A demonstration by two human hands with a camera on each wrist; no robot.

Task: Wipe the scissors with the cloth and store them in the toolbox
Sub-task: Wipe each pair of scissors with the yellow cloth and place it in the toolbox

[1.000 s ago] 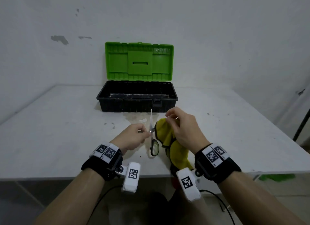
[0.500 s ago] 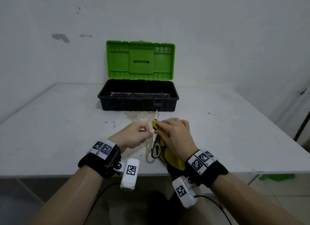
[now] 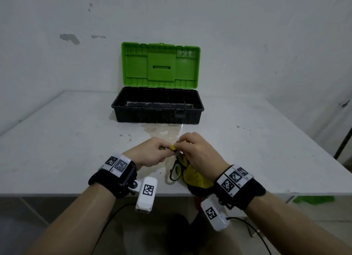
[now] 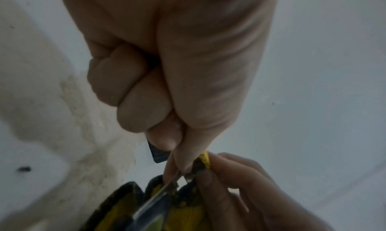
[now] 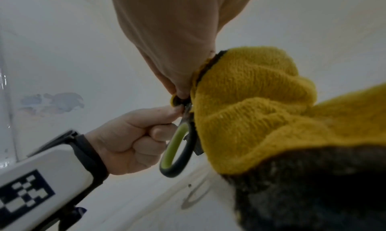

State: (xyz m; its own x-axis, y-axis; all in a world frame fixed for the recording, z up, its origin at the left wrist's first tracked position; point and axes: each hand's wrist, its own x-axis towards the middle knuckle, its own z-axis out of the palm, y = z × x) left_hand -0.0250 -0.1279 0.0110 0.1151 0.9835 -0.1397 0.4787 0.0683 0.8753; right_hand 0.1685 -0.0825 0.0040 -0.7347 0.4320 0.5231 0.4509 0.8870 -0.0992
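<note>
The scissors stand almost upright over the table, black loop handles with green lining down and the blade tip up in front of the toolbox. My left hand pinches them near the pivot. My right hand pinches the yellow cloth around the blade just above the left fingertips, so most of the blade is hidden. The rest of the cloth hangs under my right palm. The black toolbox sits behind, its green lid upright and open.
The white table has a stained patch in front of the toolbox. Its near edge runs just below my wrists. A grey wall stands close behind the toolbox. Something green lies on the floor at the right.
My right hand has brought the cloth onto the blade and down to my left fingertips. The blade tip has leaned slightly right. The left hand keeps its hold.
</note>
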